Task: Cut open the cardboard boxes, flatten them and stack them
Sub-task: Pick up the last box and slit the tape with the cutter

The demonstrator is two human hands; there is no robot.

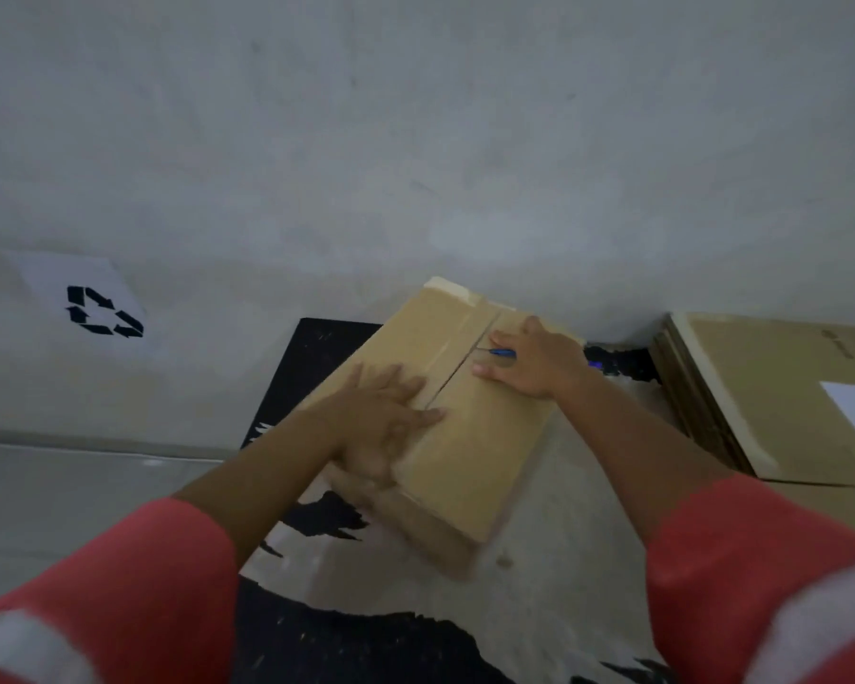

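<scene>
On black cutting mat [327, 348], scuffed pale in patches: one shallow brown cardboard box [465, 436], closed, lying askew, centre seam uppermost. Left hand [381, 412]: spread flat, pressing the near flap. Right hand [529, 357]: laid on the far flap, pinching a slim blue cutter [503, 353] whose tip meets the seam. Step, as judged: slitting the seam; flattening not yet begun. Next move calls for a steady draw along the seam, left fingers kept off the line. Right: stack of flattened brown cardboard sheets [771, 387]. Left: white sheet with black recycling arrows [90, 303]. Surround: dull grey surface [415, 140], dim light; worktop or floor, cannot tell.
</scene>
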